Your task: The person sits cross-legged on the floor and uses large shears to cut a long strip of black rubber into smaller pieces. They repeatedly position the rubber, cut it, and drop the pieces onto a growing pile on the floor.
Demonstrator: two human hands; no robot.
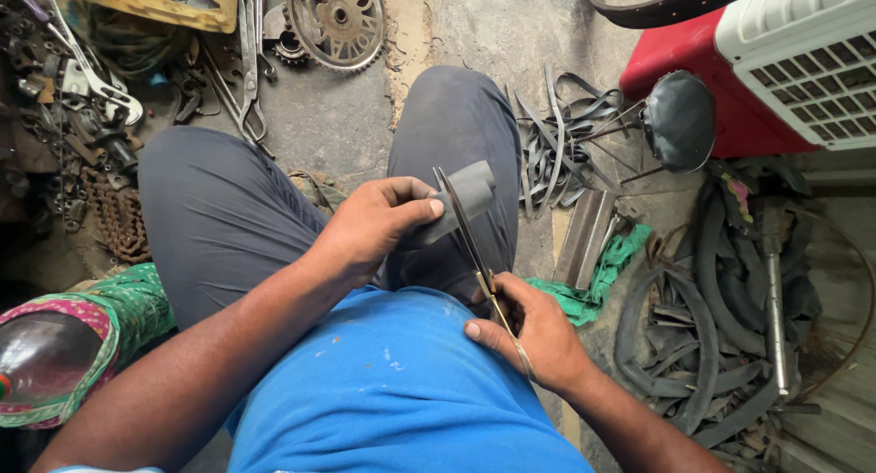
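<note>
Above the right knee, the left hand [370, 227] pinches a grey rubber strip [464, 197]; the right hand [534, 332], fingers clenched on the scissors [470, 245], cuts best with the strip kept taut across the blades.

I see no packages, labels, signs or screens anywhere around me here.
</note>
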